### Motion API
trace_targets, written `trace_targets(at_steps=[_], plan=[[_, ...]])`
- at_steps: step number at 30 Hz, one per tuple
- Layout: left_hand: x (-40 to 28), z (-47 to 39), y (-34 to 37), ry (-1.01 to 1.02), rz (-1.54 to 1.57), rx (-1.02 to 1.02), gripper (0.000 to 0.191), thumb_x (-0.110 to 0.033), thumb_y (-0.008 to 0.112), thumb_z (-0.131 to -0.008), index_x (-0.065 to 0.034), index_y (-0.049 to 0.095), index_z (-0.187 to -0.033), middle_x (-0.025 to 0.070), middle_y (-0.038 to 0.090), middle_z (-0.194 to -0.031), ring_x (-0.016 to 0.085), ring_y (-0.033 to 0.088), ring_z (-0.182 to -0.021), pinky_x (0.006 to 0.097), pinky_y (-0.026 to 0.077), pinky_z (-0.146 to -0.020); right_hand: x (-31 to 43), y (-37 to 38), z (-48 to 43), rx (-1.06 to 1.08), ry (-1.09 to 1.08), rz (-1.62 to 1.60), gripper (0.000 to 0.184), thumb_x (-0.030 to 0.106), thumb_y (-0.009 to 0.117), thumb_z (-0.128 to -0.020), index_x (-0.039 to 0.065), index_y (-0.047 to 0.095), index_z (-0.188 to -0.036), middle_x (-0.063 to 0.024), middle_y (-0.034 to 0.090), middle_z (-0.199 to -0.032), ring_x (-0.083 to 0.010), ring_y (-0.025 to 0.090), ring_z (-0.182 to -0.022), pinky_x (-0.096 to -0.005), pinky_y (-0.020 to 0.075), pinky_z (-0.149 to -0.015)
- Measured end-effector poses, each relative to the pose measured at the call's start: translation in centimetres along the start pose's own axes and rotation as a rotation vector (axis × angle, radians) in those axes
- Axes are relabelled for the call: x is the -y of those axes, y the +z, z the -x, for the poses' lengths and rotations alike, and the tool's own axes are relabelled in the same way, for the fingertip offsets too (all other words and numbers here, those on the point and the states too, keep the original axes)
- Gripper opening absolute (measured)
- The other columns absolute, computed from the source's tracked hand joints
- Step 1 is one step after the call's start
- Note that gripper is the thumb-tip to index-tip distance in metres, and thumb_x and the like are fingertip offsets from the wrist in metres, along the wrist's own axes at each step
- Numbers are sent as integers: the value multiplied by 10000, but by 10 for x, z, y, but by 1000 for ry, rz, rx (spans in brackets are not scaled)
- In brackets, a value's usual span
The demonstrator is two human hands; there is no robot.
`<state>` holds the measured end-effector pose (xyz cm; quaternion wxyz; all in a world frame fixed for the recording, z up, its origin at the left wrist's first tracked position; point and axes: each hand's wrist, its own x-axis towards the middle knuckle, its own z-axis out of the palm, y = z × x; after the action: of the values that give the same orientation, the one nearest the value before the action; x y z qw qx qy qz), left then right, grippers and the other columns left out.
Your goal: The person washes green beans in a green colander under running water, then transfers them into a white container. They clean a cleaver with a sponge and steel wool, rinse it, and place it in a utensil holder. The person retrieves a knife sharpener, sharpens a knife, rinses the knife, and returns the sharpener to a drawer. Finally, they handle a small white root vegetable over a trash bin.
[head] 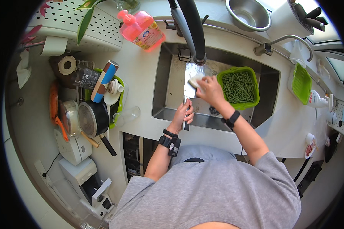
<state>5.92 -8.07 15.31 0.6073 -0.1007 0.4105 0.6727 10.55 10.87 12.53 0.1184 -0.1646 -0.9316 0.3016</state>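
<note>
My left hand [183, 115] grips the dark handle of a cleaver [190, 90] over the near edge of the steel sink [172, 113]. The broad blade points away from me, beneath the black faucet [199, 55]. Against the blade my right hand [208, 91] presses a pale sponge or cloth [195, 81]; its fingers are blurred. To the right of that hand, a green plastic basket [257, 98] full of cut green beans [238, 87] sits in the sink. A dark scouring pad [214, 110] lies on the sink floor.
A pink soap bottle [143, 30] stands behind the sink's left corner. On the left are a clear glass [127, 116], a black pan [94, 118] and a dish rack with stacked items. A steel bowl [248, 14] and a knife block [289, 20] are at the back right.
</note>
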Motion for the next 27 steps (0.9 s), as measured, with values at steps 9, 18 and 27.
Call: trace_targets(at_steps=[9,18,27], plan=[[0,5,-2,0,56,26,336,-486,399,-1002,-158,427,-933,-75,293,-560,26,271,-368,198,283,-349,-22,13,-23,-173,10,-73,249,192,664,-725,60,725,-928,-138,642,-939,-327,551,-937,-425,502,-822],[-2,20,-6,-25,33,71,333,-488,391,-1003,-170,416,-907,-82,290,-550,23,285,-357,194,306,-342,-31,20,-43,-125,3,-139,247,163,664,-715,53,727,-927,-144,661,-937,-327,555,-925,-414,505,-820],[-15,21,-4,5,-48,1,318,-456,374,-1018,-156,434,-931,-86,288,-553,14,268,-358,184,289,-347,0,6,2,-84,-162,-116,229,134,683,-684,39,696,-891,-131,645,-919,-309,563,-912,-407,514,-802]])
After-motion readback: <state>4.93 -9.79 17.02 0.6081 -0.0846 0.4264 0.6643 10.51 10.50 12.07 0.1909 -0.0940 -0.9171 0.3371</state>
